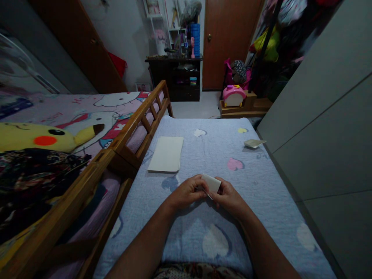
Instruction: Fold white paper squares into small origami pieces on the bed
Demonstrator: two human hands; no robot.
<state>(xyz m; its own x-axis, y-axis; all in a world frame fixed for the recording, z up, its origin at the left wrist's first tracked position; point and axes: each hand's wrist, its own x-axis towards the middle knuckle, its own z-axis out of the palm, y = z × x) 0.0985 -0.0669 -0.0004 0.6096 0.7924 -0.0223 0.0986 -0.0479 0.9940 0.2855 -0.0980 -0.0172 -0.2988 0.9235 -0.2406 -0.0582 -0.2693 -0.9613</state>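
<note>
The forearms (147, 240) are bare, the clothing (197, 270) patterned.

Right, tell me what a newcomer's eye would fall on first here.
Probably the yellow Pikachu plush, lying on the bed at the left. Next, the pale folded paper held between left hand and right hand, near the centre. Then a pink case at the back, near the brown door.

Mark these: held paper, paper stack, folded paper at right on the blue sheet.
Held paper (212, 183): head view, on its pale broad face.
Paper stack (166, 154): head view, middle of the top sheet.
Folded paper (254, 143): head view, on its pale side.
</note>
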